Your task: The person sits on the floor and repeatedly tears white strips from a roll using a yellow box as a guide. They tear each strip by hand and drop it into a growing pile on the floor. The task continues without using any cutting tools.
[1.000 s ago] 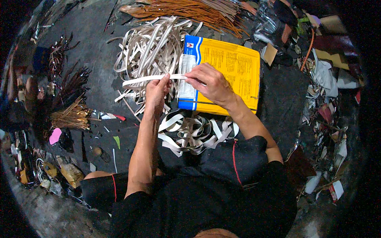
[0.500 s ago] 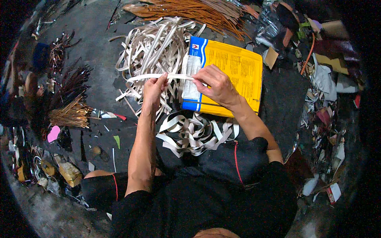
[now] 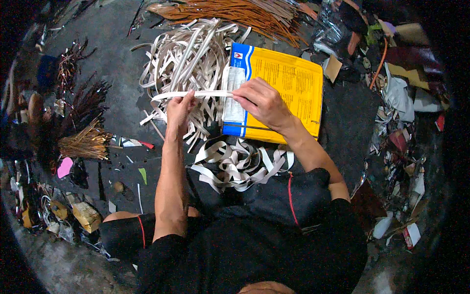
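Between my two hands a white strip (image 3: 210, 94) is stretched level. My left hand (image 3: 179, 109) pinches it between thumb and fingers, and a short end sticks out to its left. The fingers of my right hand (image 3: 262, 102) are closed on the strip's other end, above a yellow and blue rectangular container (image 3: 286, 83) lying on the floor. A white sheet-like patch (image 3: 235, 83) covers part of its blue side. Behind my left hand lies a tangled heap of off-white strips (image 3: 183, 61). Wider white curled strips (image 3: 240, 164) lie nearer me, in front of the container.
Long orange-brown strips (image 3: 230, 14) lie at the far edge. On the left are bundles of thin brown strips (image 3: 85, 142) and a pink scrap (image 3: 65, 167). Mixed scraps (image 3: 399, 103) line the right side. A crumpled tan packet (image 3: 86, 215) lies lower left.
My left hand has moved slightly left along or with the strip, widening the gap between my hands. My right hand has shifted a little left, still gripping. The whole view has drifted slightly.
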### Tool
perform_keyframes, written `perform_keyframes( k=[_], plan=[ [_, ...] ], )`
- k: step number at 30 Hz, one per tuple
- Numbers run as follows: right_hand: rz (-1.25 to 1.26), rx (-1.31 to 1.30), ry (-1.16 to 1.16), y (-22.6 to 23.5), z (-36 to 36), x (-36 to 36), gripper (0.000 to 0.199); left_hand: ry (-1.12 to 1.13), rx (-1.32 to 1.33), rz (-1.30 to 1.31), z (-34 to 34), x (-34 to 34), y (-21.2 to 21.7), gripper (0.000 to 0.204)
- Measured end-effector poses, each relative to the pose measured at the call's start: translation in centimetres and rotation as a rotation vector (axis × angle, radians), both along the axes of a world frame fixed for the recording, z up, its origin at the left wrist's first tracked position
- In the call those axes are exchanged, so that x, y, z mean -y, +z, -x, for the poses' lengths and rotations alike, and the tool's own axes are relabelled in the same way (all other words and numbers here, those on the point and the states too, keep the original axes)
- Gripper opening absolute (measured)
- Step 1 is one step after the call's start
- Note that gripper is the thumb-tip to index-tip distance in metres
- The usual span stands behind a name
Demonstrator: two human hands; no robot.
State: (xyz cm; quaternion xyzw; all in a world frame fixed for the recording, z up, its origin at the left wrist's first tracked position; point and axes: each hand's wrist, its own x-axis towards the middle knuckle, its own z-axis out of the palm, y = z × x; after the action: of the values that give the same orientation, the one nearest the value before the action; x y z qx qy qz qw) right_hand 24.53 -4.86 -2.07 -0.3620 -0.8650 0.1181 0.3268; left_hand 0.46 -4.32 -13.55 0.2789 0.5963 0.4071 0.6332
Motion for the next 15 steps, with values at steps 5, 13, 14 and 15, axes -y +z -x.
perform_keyframes(
  k=[5, 13, 14, 15],
  plan=[
    [-0.042, 0.105, -0.038, -0.3, 0.9, 0.9, 0.024, 0.032, 0.080, -0.005, 1.8, -0.1, -0.8, 0.025],
    [0.169, 0.076, -0.101, 2.0, -3.0, 2.6, 0.025, 0.134, 0.325, -0.251, 1.4, -3.3, 9.7, 0.022],
    [0.269, -0.026, -0.067, 2.1, -3.8, 3.1, 0.023, 0.094, 0.313, -0.317, 1.6, -3.4, 12.1, 0.024],
    [0.352, -0.110, -0.120, 3.6, -4.3, 3.7, 0.021, 0.065, 0.296, -0.385, 2.3, -3.4, 14.7, 0.027]
  ],
)
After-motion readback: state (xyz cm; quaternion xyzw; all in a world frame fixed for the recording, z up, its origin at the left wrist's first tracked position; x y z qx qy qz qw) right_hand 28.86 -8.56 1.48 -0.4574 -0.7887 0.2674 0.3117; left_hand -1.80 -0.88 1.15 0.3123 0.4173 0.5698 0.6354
